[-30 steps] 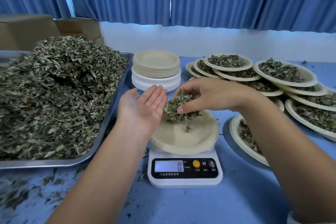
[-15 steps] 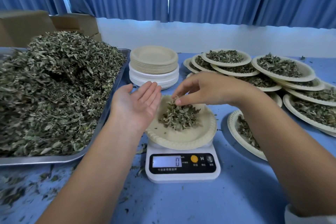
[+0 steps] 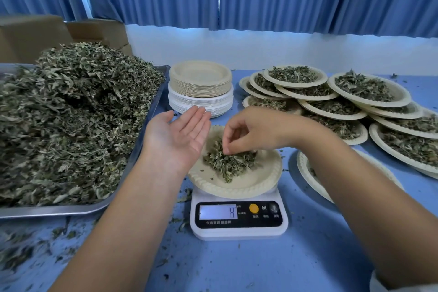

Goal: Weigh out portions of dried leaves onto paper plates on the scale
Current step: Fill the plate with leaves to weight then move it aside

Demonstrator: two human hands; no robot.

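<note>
left hand (image 3: 176,136): flat open, empty, left of scale (image 3: 239,220)
right hand (image 3: 251,130): pinching leaves (image 3: 227,165) over scale
risk: pressing plate (image 3: 251,185) skews reading

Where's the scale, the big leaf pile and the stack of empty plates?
scale (image 3: 239,214): head view, on its black front panel.
big leaf pile (image 3: 71,121): head view, on the middle of the heap.
stack of empty plates (image 3: 200,76): head view, on the centre of the top plate.
</note>
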